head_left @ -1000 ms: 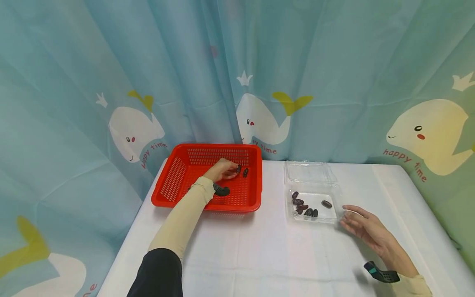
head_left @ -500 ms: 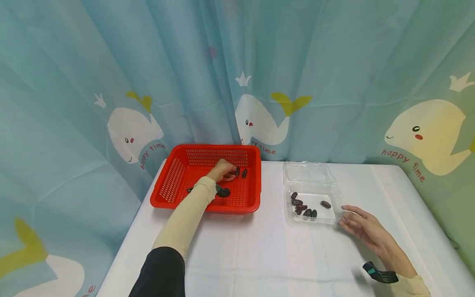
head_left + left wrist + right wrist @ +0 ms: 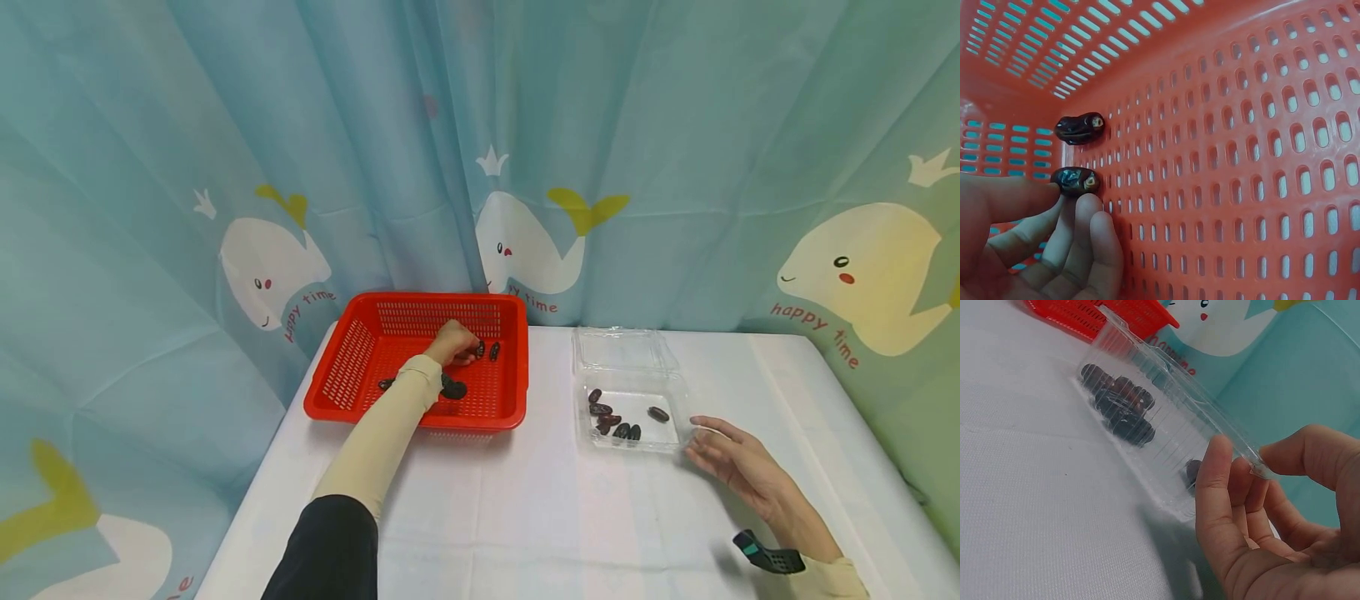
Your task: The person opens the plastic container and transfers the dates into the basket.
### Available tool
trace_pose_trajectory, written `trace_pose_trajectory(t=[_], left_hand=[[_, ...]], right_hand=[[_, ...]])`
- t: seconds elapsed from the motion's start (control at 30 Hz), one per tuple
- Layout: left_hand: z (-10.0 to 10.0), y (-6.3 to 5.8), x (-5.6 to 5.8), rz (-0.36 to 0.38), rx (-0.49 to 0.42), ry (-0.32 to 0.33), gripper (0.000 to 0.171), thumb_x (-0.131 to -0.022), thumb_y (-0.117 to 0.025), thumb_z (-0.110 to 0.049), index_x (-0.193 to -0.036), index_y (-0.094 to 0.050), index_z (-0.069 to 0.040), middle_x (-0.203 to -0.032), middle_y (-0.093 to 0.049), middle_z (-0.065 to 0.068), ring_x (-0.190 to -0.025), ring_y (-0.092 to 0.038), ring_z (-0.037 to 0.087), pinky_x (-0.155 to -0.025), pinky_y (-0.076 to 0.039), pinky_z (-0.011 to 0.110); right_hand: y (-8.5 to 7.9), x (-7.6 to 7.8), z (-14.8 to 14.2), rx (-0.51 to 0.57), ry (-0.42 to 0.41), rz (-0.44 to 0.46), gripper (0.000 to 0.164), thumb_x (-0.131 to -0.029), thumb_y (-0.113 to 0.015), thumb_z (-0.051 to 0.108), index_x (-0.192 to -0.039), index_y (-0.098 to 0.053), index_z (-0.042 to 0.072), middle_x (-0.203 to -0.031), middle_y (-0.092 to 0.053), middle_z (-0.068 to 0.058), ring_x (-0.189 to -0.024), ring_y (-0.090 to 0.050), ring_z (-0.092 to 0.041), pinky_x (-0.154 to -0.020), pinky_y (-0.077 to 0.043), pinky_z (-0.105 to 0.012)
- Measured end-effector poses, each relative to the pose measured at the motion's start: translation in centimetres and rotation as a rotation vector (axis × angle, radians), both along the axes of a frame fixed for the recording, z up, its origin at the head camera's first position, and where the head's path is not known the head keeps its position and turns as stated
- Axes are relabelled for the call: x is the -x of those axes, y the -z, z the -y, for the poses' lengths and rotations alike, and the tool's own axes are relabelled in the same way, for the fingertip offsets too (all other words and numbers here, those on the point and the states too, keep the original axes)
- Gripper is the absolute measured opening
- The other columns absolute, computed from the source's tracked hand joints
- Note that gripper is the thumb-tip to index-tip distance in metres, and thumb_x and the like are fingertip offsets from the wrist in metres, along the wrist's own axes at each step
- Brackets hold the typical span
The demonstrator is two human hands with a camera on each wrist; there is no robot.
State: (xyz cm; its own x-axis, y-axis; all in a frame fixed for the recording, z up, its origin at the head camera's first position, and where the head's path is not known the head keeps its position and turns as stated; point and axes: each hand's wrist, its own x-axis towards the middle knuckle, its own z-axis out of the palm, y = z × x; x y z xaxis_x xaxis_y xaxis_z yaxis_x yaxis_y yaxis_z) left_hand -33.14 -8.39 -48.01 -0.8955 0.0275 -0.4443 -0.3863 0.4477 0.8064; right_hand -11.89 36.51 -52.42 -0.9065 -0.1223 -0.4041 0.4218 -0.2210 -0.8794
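On the white counter point(image 3: 555, 517), the right hand point(image 3: 738, 467) pinches the clear box point(image 3: 633, 402) near its near right corner, grip narrow. Dates point(image 3: 601, 408) cluster at the box's left; one lies right. Farther left, the left hand's point(image 3: 453, 343) grip holds a date point(image 3: 1077, 181) inside the red basket point(image 3: 480, 400), another just right. A curtain point(image 3: 675, 167) hangs behind.

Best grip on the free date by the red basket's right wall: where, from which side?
Probably from above, pinching the middle of its long sides. The free date is oblong, lying roughly front to back; the red basket is open on top but walled around, and a gap separates that date from the second date, which the left hand pinches.
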Motion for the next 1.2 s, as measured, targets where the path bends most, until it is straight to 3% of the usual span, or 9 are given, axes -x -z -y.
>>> trace_pose_trajectory(t=[0.23,0.43,0.57,0.77,0.8,0.9,0.97,1.03,1.2], left_hand=[[-0.2,0.1,-0.1,-0.015,0.026,-0.006,0.022,-0.101,-0.061,-0.005,-0.117,-0.072,0.006,-0.086,-0.061,0.006,-0.054,-0.056,0.010,-0.063,-0.057,0.024],[0.0,-0.6,-0.1,-0.031,0.061,0.047,0.019,-0.100,-0.060,-0.004,-0.081,-0.062,-0.005,-0.080,-0.059,0.005,-0.061,-0.059,0.015,-0.074,-0.062,0.033],[0.5,-1.6,0.0,-0.094,0.235,0.187,0.037,-0.099,-0.055,-0.004,-0.064,-0.045,-0.012,-0.069,-0.049,0.002,-0.062,-0.051,0.017,-0.068,-0.055,0.031],[1.0,-4.0,0.4,-0.214,0.460,0.410,0.041,-0.092,-0.049,0.001,-0.056,-0.034,-0.015,-0.056,-0.027,-0.003,-0.053,-0.027,0.014,-0.052,-0.028,0.027],[1.0,-4.5,0.4,-0.227,0.458,0.432,0.040,-0.092,-0.049,0.001,-0.057,-0.034,-0.014,-0.056,-0.026,-0.002,-0.053,-0.025,0.014,-0.052,-0.026,0.027],[1.1,-6.0,-0.2,-0.281,0.450,0.485,0.027,-0.097,-0.053,-0.002,-0.071,-0.061,-0.003,-0.065,-0.050,0.004,-0.055,-0.039,0.018,-0.058,-0.035,0.027],[1.2,-6.7,-0.6,-0.309,0.438,0.512,0.018,-0.101,-0.057,-0.006,-0.099,-0.072,0.003,-0.088,-0.068,0.011,-0.067,-0.054,0.021,-0.068,-0.046,0.029],[1.3,-7.2,-0.9,-0.337,0.423,0.550,0.030,-0.104,-0.059,-0.011,-0.129,-0.067,0.002,-0.119,-0.071,0.016,-0.088,-0.065,0.026,-0.082,-0.053,0.033],[1.2,-7.8,-1.6,-0.386,0.364,0.704,0.027,-0.104,-0.060,-0.012,-0.128,-0.068,-0.001,-0.125,-0.070,0.012,-0.104,-0.065,0.024,-0.092,-0.056,0.035]], right_hand=[[-0.3,-0.1,0.2,-0.009,0.003,0.006,0.024,-0.107,-0.056,0.008,-0.112,-0.066,0.030,-0.112,-0.057,-0.001,-0.098,-0.068,-0.007,-0.094,-0.061,-0.026],[-0.5,-0.1,0.3,-0.006,0.007,0.002,0.025,-0.106,-0.056,0.008,-0.112,-0.066,0.030,-0.113,-0.056,-0.001,-0.098,-0.067,-0.007,-0.094,-0.061,-0.026],[-0.5,-0.2,0.3,0.004,0.010,0.005,0.025,-0.106,-0.056,0.008,-0.111,-0.066,0.030,-0.112,-0.056,0.000,-0.098,-0.067,-0.007,-0.093,-0.061,-0.026],[-0.4,-0.2,0.3,-0.001,0.006,0.000,0.024,-0.107,-0.056,0.008,-0.112,-0.066,0.030,-0.110,-0.058,0.001,-0.097,-0.068,-0.006,-0.093,-0.061,-0.026],[-0.3,-0.2,0.3,-0.002,0.007,0.000,0.024,-0.107,-0.056,0.008,-0.112,-0.066,0.030,-0.110,-0.058,0.001,-0.097,-0.068,-0.007,-0.093,-0.061,-0.026],[-0.2,-0.2,0.3,-0.008,0.007,-0.002,0.025,-0.107,-0.056,0.008,-0.112,-0.066,0.030,-0.109,-0.058,0.001,-0.097,-0.068,-0.006,-0.094,-0.061,-0.026],[-0.1,-0.2,0.3,-0.006,0.006,-0.005,0.025,-0.107,-0.055,0.007,-0.113,-0.066,0.030,-0.110,-0.058,0.001,-0.097,-0.067,-0.006,-0.094,-0.061,-0.027],[-0.2,-0.2,0.3,-0.003,0.006,-0.008,0.026,-0.107,-0.055,0.007,-0.113,-0.066,0.030,-0.111,-0.057,0.001,-0.098,-0.067,-0.007,-0.094,-0.061,-0.027],[-0.3,-0.3,0.4,0.002,0.008,-0.010,0.025,-0.106,-0.056,0.007,-0.113,-0.066,0.029,-0.111,-0.058,0.001,-0.097,-0.067,-0.007,-0.094,-0.061,-0.027]])
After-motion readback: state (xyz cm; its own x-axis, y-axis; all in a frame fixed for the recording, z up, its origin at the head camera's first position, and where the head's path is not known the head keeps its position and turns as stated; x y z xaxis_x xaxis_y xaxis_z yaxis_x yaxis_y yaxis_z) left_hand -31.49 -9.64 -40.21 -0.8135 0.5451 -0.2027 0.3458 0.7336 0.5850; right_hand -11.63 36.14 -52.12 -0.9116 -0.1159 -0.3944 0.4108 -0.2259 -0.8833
